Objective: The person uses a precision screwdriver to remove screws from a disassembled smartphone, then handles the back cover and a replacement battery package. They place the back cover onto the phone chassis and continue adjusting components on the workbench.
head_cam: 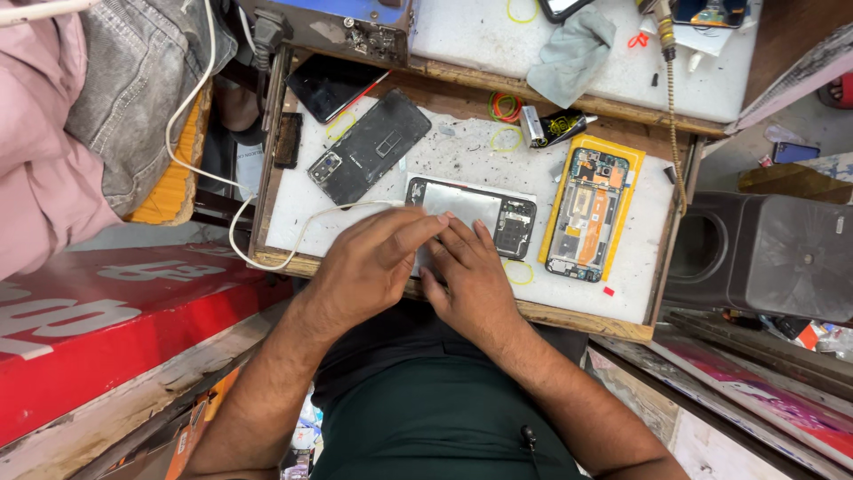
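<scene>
Head view: left hand (369, 262) and right hand (471, 276) lie flat, grasping nothing, pressing the opened phone (475, 218); firm, even pressure seems needed next

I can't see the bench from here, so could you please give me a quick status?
Left hand and right hand flat on opened phone frame. Back cover aside. White cable alongside left hand.

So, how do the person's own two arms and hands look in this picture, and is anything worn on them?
Both arms are bare up to past the elbow: no sleeves, gloves, watch or rings show. The forearms have dark hair. The left hand and right hand have short nails. The person wears a dark green shirt with a small black clip on it.
</scene>
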{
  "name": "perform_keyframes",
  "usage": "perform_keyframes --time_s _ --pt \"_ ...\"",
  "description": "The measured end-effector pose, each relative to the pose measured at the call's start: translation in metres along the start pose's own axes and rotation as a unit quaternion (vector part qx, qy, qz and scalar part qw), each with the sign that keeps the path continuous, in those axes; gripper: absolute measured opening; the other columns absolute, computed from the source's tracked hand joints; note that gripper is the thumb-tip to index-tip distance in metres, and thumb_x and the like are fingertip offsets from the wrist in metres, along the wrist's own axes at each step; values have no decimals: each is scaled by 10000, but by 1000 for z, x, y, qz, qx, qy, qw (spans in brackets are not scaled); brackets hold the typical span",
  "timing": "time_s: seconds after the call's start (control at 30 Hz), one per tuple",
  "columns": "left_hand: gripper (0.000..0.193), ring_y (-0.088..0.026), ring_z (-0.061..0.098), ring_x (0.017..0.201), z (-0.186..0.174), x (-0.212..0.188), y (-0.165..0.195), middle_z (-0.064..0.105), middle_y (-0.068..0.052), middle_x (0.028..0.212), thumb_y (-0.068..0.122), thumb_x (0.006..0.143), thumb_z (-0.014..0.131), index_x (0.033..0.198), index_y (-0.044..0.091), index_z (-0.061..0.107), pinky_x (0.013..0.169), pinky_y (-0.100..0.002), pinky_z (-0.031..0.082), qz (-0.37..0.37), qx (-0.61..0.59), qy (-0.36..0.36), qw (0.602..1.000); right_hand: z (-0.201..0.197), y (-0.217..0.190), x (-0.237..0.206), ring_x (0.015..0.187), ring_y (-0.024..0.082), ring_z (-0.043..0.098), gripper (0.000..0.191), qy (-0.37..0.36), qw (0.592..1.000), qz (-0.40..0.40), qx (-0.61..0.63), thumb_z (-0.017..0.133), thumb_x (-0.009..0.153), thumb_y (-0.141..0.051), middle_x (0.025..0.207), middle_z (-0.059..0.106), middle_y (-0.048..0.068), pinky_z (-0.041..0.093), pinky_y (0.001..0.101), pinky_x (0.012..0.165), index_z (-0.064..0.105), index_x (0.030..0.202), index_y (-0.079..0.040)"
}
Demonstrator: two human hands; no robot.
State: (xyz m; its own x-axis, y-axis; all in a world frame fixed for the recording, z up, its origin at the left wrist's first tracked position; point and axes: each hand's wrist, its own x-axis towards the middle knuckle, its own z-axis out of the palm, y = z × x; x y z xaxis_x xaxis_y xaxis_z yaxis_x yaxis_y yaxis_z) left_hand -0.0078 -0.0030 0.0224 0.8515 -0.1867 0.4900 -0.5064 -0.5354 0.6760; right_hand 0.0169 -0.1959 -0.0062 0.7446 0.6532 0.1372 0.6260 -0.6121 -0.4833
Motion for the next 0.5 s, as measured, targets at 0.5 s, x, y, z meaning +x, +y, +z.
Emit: perform_keyframes --time_s 0.5 --pt "668 -262 737 961 -32 -7 -27 694 -225 1169 -117 1053 651 1545 5 216 862 -321 631 -131 61 269 952 -1 0 -2 1468 297 415 482 -2 1000 -7 0 682 925 -197 1499 537 138 270 547 1229 611 1378 -46"
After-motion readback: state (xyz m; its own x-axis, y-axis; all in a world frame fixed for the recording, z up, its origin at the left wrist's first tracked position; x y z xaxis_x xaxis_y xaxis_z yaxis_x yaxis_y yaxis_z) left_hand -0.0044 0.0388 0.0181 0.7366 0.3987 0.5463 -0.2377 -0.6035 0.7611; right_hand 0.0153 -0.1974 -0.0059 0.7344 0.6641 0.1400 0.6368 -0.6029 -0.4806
